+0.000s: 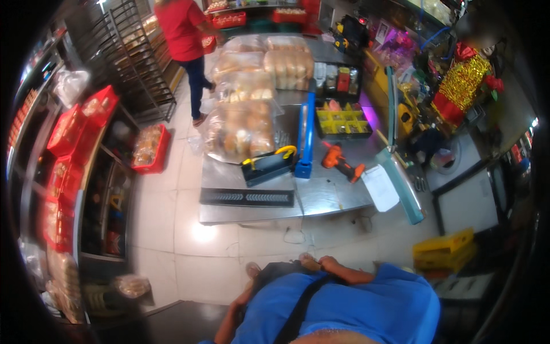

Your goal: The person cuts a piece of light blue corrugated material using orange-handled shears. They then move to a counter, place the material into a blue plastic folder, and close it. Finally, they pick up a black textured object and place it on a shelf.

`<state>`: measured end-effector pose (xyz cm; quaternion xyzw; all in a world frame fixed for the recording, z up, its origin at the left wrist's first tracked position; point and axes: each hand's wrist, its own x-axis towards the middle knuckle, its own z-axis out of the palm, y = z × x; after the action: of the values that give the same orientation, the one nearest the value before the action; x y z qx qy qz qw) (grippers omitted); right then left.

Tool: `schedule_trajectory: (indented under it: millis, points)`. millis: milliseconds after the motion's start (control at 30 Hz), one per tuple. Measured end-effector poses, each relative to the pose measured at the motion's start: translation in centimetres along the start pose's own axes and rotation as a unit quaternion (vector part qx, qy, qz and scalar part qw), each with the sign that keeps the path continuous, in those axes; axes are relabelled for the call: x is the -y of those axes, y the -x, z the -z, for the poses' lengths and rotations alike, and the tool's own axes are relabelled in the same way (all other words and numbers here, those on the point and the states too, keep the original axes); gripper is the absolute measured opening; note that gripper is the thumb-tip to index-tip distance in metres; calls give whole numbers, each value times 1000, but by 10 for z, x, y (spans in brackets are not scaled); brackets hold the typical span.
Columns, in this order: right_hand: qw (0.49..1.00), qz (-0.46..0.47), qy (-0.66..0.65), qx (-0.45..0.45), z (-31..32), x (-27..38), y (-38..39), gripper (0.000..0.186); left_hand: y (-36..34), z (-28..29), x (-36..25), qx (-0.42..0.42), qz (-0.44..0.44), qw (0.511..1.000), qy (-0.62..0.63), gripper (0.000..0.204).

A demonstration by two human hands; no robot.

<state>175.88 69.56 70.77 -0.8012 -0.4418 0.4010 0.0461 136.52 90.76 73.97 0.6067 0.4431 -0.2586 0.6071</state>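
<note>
My right hand [329,263] is in front of my waist, its fingers curled in near the dark cloth and black strap [302,309]. What it holds, if anything, is too small to make out. Low at my left side is my left hand [247,293], its fingers hidden or blurred against the dark cloth. Both hands are apart from the metal table [321,200] ahead. On that table lie an orange cordless drill [338,159], a long blue bar [305,137], a black tool tray with a yellow handle [266,168] and a black strip with grey chevrons [246,198].
Bagged bread [240,123] covers the table's far left. Beside the drill are a yellow-divided organizer [344,122] and a white sheet [378,187]. Red crates [67,132] line the left shelf; another crate [152,149] stands on the floor. A person in red [180,34] stands beyond.
</note>
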Motion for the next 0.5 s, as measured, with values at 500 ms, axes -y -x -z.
schedule_trajectory:
  millis: [500]
  points:
    - [924, -289, -225, -108, -77, 52, 77, 32, -97, 109, -121, 173, -133, 943, -254, 38]
